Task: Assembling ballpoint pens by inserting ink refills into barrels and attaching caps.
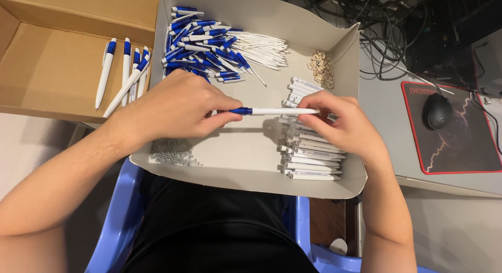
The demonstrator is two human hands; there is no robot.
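Left hand (pixel 178 108) fingers pinching pen (pixel 274 111) blue end, right hand (pixel 340 124) fingers clamping white barrel; keeping halves coaxial, pushing straight over tray (pixel 251 173).

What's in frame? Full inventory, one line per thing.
white box: one, on the lap
pen: one, blue and white, held over the box
blue pen tops: heap, box upper left
white refills: bundle, box top
white barrels: stack, box right
springs: small pile, box lower left
brown box: one, far left
finished pens: several, in brown box
mouse: one, black, on mat
left hand: grips blue end
right hand: grips white end
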